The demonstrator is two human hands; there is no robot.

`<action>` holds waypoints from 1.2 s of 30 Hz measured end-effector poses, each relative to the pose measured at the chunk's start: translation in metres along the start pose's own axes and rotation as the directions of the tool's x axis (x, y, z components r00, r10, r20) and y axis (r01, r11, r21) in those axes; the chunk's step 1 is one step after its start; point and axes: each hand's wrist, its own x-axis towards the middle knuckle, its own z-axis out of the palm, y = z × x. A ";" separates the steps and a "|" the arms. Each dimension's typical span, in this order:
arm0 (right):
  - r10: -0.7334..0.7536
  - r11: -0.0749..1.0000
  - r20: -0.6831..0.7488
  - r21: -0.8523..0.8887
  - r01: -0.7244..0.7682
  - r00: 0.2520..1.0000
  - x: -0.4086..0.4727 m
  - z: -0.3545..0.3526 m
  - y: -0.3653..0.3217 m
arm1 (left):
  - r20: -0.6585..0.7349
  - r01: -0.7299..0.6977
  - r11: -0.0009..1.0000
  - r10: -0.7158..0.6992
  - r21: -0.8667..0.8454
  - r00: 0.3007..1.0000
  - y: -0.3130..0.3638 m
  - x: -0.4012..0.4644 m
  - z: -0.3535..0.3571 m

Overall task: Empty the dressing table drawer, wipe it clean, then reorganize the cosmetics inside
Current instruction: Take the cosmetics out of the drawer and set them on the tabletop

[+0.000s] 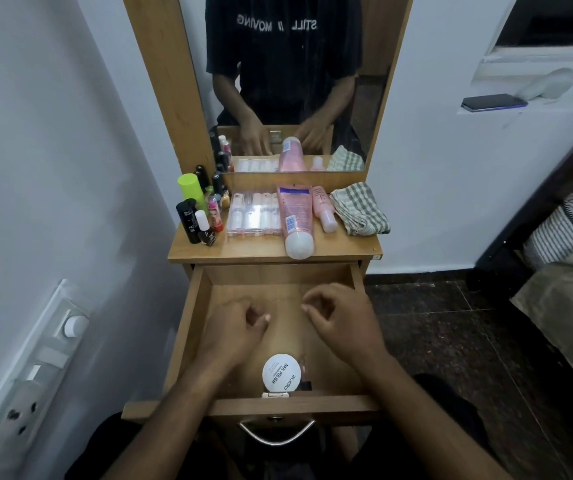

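Drawer is pulled fully out, metal handle at its near edge. One item is left inside: a white round tub labelled nail polish, sitting against the near wall at the centre. A small dark thing is just beside it on the right; can't tell what it is.

Both hands are over the drawer floor, mid-depth. Left hand has fingers loosely curled and holds nothing. Right hand is the same: fingers half bent, nothing in them. Neither touches the tub.

The far half of the drawer is bare wood.

On the worktop beyond:
- Left edge: cluster of upright bottles, including a green-capped can and a black nail polish bottle.
- Centre: clear case of small bottles.
- Just right of it: pink tube lying flat, its white cap overhanging the near edge.
- Then a small pink bottle on its side.
- Far-right corner: folded checked cloth.

My read: emptying is nearly done, with the tub still to go.

Risks:
- A nudge to the overhanging tube tips it back into the drawer.
- Lifting the tub past that edge could clip it.
- A left-side placement could topple the packed upright bottles.
- Wiping with the tub still in leaves that patch dirty.
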 end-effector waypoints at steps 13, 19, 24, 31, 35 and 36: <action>0.001 0.987 0.690 -0.119 0.112 0.724 -0.012 0.014 -0.013 | 0.298 0.072 0.958 -0.157 0.276 0.942 -0.005 -0.022 0.017; -0.108 0.921 0.713 -0.191 0.340 0.693 -0.007 0.018 -0.021 | 0.287 0.125 0.980 -0.166 0.157 0.943 -0.006 -0.020 0.018; -0.174 0.881 0.745 -0.174 0.439 0.644 -0.006 0.019 -0.020 | 0.301 0.199 0.978 -0.206 0.057 0.931 -0.009 -0.021 0.017; -0.184 0.868 0.753 -0.177 0.465 0.631 -0.006 0.022 -0.026 | 0.315 0.282 0.958 -0.251 -0.058 0.915 -0.015 -0.021 0.018; -0.176 0.877 0.713 -0.200 0.437 0.679 -0.007 0.018 -0.020 | 0.311 0.324 0.931 -0.261 -0.168 0.914 -0.013 -0.021 0.018; -0.176 0.881 0.706 -0.198 0.429 0.686 -0.007 0.018 -0.019 | 0.307 0.327 0.926 -0.260 -0.191 0.916 -0.013 -0.022 0.019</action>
